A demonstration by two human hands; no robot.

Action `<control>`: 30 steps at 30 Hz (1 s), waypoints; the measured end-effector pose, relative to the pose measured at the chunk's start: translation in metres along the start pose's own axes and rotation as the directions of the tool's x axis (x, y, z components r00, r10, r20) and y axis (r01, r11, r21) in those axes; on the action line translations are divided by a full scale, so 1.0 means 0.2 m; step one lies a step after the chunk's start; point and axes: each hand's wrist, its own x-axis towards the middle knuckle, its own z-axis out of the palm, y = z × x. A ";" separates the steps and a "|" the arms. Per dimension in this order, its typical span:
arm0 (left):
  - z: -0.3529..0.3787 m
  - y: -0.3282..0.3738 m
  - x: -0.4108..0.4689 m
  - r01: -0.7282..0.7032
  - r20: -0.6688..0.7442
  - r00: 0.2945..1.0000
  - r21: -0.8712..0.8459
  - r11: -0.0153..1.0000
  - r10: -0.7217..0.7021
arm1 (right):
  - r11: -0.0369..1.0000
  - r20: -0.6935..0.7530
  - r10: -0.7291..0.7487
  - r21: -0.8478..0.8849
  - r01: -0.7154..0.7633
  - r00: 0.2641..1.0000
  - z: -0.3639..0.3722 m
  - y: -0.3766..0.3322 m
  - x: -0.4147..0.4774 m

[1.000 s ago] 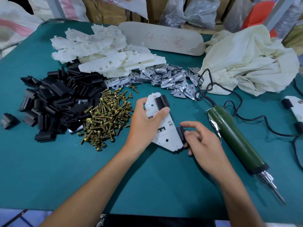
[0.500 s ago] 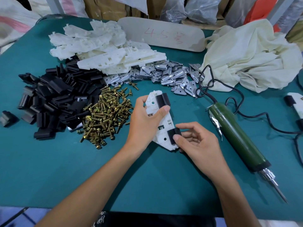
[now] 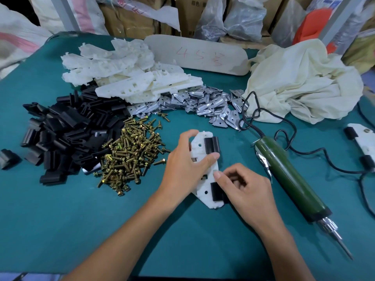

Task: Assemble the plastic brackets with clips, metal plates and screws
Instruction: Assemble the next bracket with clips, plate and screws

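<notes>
My left hand (image 3: pixel 186 171) grips the white bracket (image 3: pixel 199 148) at the centre of the tabletop (image 3: pixel 60 220). My right hand (image 3: pixel 249 191) curls round the black clip (image 3: pixel 216 192) at its 6 o'clock end; I should push squarely until it seats flush.

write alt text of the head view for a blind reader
A left hand grips a white plastic bracket at a teal table while the right hand pinches a black clip at its near end. Piles of clips, screws and metal plates lie behind; a green screwdriver lies at right.
</notes>
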 end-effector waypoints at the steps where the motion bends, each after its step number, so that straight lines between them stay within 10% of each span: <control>1: 0.01 0.00 -0.01 -0.013 0.020 1.000 0.070 0.997 0.011 | 0.997 -0.022 -0.032 -0.067 0.031 0.999 -0.01 0.00 0.01; 18: -0.06 0.17 0.26 -0.335 0.103 0.941 0.406 0.850 0.322 | 0.977 -0.232 0.102 0.206 -0.054 0.967 0.06 0.03 0.35; 30: 0.19 0.31 0.65 -0.252 0.125 0.963 0.735 0.629 0.240 | 0.959 -0.229 0.134 0.275 -0.068 0.964 0.05 0.07 0.39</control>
